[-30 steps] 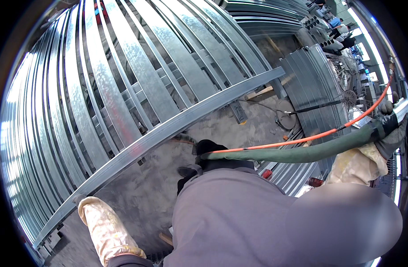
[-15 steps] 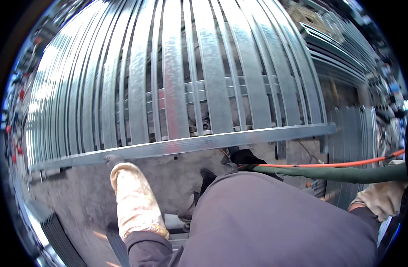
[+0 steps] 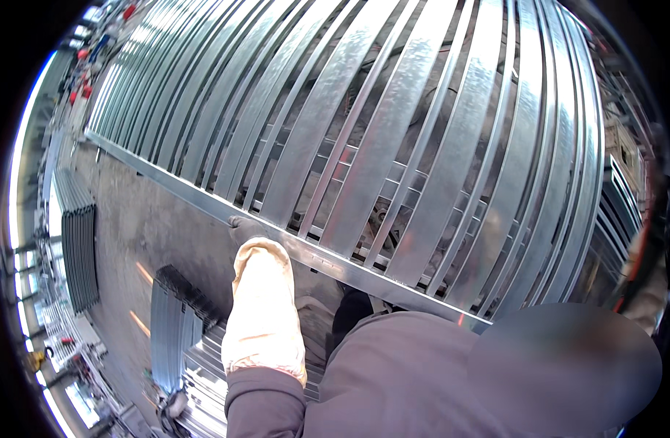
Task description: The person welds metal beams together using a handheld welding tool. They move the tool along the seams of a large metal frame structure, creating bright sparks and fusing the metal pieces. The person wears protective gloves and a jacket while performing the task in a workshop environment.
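My left hand (image 3: 246,229), in a dark glove below a pale work sleeve, is closed over the near edge of a long galvanized metal rail (image 3: 316,257). Its fingertips show at the rail's upper edge; its thumb cannot be made out. The rail runs along the near ends of many parallel metal strips (image 3: 382,139), which form a large panel with gaps between them. My right arm's tan sleeve (image 3: 647,288) shows blurred at the right rim, beside an orange hose (image 3: 631,276). Its hand cannot be made out against the dark rim.
Stacked grey metal profiles (image 3: 79,255) lie at the left, and more profiles (image 3: 170,336) lie close to my left sleeve. Grey floor (image 3: 130,212) shows between them and the panel. Further metal lengths (image 3: 618,201) stand at the right. A blurred oval covers part of the lower right.
The view has turned, so the rail now slopes down to the right. My left hand stays on the rail. The right sleeve and hose have shifted to the rim, and the green hose covering has left view.
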`<state>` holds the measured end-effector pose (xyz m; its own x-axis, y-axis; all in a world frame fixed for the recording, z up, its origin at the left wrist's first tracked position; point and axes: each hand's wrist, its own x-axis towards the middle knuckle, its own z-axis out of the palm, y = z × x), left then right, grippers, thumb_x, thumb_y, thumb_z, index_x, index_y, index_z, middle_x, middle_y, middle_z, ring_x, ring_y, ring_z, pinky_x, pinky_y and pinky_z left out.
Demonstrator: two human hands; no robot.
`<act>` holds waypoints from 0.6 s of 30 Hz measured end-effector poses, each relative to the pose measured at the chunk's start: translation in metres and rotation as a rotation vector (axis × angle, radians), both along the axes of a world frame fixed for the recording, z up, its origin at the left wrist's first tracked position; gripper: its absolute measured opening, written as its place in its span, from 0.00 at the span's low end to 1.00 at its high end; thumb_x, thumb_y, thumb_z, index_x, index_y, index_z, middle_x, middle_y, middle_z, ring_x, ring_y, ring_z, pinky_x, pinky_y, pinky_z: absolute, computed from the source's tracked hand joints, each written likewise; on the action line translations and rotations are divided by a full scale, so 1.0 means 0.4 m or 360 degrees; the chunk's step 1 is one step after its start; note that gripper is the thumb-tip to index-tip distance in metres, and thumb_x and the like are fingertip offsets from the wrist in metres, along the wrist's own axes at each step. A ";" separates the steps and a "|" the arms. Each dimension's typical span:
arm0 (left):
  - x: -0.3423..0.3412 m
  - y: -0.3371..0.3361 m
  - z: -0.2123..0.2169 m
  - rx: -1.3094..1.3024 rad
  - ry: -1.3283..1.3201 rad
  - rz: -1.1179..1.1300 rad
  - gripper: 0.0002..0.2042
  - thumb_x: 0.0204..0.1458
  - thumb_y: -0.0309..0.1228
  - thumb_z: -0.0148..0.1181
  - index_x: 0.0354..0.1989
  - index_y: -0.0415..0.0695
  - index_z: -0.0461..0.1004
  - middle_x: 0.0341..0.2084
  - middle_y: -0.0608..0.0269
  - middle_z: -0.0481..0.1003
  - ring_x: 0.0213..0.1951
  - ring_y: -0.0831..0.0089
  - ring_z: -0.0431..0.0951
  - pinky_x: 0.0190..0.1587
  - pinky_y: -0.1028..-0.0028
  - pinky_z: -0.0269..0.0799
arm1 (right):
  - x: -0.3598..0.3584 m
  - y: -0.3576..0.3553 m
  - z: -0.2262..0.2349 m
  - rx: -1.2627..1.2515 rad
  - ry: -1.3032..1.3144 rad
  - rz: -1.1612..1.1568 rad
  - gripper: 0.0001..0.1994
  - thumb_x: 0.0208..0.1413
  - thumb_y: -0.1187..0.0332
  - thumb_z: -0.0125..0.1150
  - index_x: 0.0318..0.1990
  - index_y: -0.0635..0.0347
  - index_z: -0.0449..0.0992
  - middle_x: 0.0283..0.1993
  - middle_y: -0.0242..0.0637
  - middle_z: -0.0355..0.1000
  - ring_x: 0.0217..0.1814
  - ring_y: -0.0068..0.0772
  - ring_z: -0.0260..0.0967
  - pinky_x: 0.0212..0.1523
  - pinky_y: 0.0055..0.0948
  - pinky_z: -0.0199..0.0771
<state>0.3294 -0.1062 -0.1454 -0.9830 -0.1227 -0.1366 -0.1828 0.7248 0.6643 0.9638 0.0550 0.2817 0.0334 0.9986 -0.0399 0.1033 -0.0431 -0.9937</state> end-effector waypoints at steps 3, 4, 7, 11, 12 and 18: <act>0.030 0.047 0.022 0.0054 -0.0057 -0.0056 0.31 0.64 0.51 0.39 0.52 0.29 0.72 0.47 0.35 0.76 0.49 0.41 0.76 0.52 0.55 0.73 | -0.225 0.057 -0.209 -0.0657 0.0032 0.0271 0.21 0.64 0.55 0.52 0.51 0.66 0.71 0.32 0.42 0.76 0.23 0.27 0.72 0.22 0.25 0.73; 0.009 -0.007 0.037 0.0044 -0.0022 0.0019 0.31 0.65 0.51 0.39 0.53 0.29 0.72 0.47 0.34 0.76 0.49 0.41 0.76 0.52 0.55 0.73 | -0.318 0.093 -0.312 -0.0877 0.0077 0.0473 0.20 0.64 0.56 0.53 0.51 0.66 0.71 0.31 0.42 0.76 0.22 0.26 0.72 0.20 0.24 0.73; 0.039 -0.007 0.076 -0.0057 0.0032 -0.0137 0.31 0.65 0.49 0.38 0.53 0.28 0.70 0.50 0.32 0.74 0.52 0.40 0.74 0.55 0.57 0.71 | -0.540 0.078 -0.479 -0.1206 0.0109 0.0823 0.19 0.64 0.58 0.55 0.52 0.67 0.70 0.31 0.43 0.77 0.20 0.26 0.73 0.16 0.24 0.74; 0.055 0.011 0.087 0.0156 0.0064 -0.0243 0.30 0.65 0.48 0.39 0.55 0.27 0.69 0.53 0.32 0.71 0.56 0.41 0.72 0.58 0.57 0.68 | -0.702 0.045 -0.646 -0.1464 0.0442 0.1420 0.21 0.64 0.59 0.57 0.55 0.68 0.68 0.36 0.43 0.78 0.20 0.27 0.74 0.18 0.24 0.76; 0.043 -0.004 0.075 0.0192 0.0073 -0.0240 0.30 0.65 0.48 0.39 0.56 0.27 0.68 0.54 0.32 0.71 0.56 0.41 0.71 0.58 0.57 0.68 | -0.753 0.038 -0.629 -0.1480 0.0500 0.1550 0.22 0.64 0.59 0.57 0.56 0.68 0.68 0.36 0.43 0.78 0.20 0.26 0.74 0.18 0.23 0.76; 0.029 -0.011 0.073 0.0047 -0.0038 -0.0247 0.32 0.65 0.50 0.35 0.58 0.28 0.67 0.55 0.34 0.71 0.56 0.43 0.72 0.59 0.59 0.66 | -0.854 0.015 -0.734 -0.1223 0.0557 0.1714 0.22 0.65 0.58 0.55 0.57 0.68 0.68 0.35 0.40 0.78 0.20 0.24 0.73 0.18 0.24 0.75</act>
<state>0.3408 -0.1106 -0.1162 -0.9862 0.0348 -0.1618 -0.0864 0.7259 0.6824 0.6222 0.0612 -0.0120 -0.8652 0.2463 -0.4367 0.1870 -0.6496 -0.7369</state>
